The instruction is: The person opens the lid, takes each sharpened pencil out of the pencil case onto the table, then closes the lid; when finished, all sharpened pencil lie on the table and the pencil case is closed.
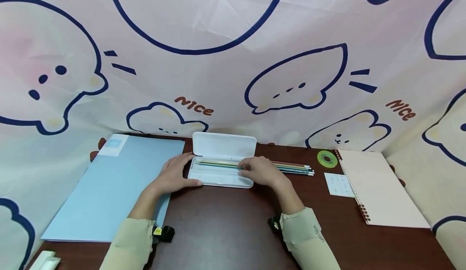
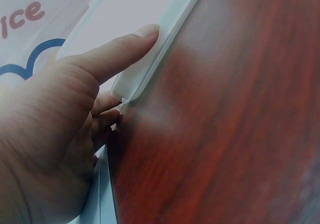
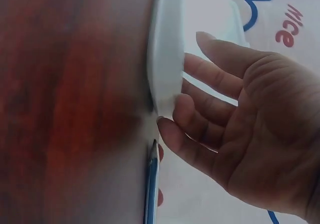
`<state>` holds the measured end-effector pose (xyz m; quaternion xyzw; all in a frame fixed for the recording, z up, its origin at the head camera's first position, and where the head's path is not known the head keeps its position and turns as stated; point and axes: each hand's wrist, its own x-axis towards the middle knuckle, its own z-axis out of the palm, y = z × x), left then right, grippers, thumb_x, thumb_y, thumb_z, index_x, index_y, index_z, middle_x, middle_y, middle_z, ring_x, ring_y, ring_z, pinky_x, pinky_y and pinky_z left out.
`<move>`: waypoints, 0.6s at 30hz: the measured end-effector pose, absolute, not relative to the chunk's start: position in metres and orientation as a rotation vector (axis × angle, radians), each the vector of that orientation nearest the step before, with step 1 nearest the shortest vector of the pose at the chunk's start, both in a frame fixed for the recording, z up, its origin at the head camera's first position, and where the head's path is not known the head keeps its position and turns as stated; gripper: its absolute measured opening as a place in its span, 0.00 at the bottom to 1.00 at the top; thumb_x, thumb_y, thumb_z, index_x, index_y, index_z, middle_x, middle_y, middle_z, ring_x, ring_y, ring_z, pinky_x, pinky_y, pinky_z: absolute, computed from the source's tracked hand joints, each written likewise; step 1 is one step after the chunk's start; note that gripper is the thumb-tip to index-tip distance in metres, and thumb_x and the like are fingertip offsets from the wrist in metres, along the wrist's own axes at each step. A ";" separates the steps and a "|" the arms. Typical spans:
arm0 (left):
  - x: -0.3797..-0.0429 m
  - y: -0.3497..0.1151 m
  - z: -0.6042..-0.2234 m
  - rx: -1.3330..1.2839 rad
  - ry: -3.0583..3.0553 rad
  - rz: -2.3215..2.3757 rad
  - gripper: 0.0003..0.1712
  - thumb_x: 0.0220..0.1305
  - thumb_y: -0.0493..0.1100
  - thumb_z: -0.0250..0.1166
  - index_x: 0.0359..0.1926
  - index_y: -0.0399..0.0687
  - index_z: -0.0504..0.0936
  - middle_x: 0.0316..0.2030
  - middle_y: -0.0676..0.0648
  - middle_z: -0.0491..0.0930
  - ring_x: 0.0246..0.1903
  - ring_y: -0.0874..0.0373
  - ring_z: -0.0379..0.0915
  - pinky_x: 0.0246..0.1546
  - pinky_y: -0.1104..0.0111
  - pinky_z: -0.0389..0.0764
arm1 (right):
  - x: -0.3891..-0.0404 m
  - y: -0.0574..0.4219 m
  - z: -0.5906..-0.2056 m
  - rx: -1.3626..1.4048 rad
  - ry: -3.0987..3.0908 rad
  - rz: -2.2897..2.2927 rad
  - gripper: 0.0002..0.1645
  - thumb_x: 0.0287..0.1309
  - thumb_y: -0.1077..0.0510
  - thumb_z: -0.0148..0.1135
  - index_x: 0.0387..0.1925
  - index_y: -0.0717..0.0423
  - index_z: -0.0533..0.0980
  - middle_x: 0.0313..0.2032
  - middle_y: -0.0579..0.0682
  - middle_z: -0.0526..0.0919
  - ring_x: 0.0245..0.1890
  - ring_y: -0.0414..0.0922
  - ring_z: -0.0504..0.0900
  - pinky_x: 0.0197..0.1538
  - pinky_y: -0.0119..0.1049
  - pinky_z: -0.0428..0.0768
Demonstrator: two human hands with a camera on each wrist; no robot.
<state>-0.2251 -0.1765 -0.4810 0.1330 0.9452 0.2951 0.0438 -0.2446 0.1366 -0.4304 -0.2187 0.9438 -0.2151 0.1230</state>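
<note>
One left hand [image 1: 174, 174] holding case [image 1: 218, 178], right hand [image 1: 263, 170] near pencils [image 1: 218, 164]

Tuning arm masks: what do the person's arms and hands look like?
Left hand and right hand: ungloved. Left sleeve and right sleeve: pale grey-green, loose; small dark lettering on the right one. Black left wrist device with yellow label; black right wrist device.

Pencils [image 1: 296, 169] partly hidden behind right hand [image 1: 263, 171], white object [image 1: 41, 260] cut off
</note>
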 end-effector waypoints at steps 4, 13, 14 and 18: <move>-0.227 -0.177 -0.479 0.408 2.893 0.910 0.57 0.51 0.66 0.76 0.74 0.43 0.64 0.75 0.36 0.61 0.75 0.36 0.51 0.75 0.39 0.47 | -0.246 0.134 -0.433 -0.679 2.772 -0.598 0.13 0.66 0.50 0.66 0.50 0.47 0.86 0.41 0.44 0.88 0.36 0.40 0.78 0.44 0.38 0.79; -0.225 -0.177 -0.486 0.410 2.890 0.897 0.58 0.50 0.69 0.75 0.74 0.45 0.64 0.75 0.36 0.61 0.75 0.36 0.52 0.74 0.38 0.48 | -0.244 0.131 -0.440 -0.687 2.795 -0.518 0.07 0.66 0.53 0.66 0.42 0.48 0.87 0.40 0.43 0.88 0.38 0.40 0.80 0.48 0.40 0.80; -0.225 -0.176 -0.486 0.411 2.889 0.897 0.58 0.50 0.69 0.75 0.74 0.45 0.64 0.75 0.36 0.61 0.75 0.35 0.51 0.74 0.38 0.48 | -0.244 0.131 -0.441 -0.680 2.803 -0.505 0.06 0.66 0.54 0.65 0.41 0.48 0.86 0.39 0.44 0.88 0.37 0.40 0.78 0.47 0.40 0.79; -0.226 -0.176 -0.485 0.413 2.888 0.900 0.58 0.50 0.68 0.75 0.75 0.45 0.64 0.76 0.36 0.60 0.75 0.35 0.51 0.75 0.38 0.47 | -0.243 0.130 -0.440 -0.652 2.829 -0.482 0.04 0.67 0.57 0.64 0.39 0.47 0.83 0.36 0.44 0.85 0.33 0.41 0.75 0.42 0.38 0.77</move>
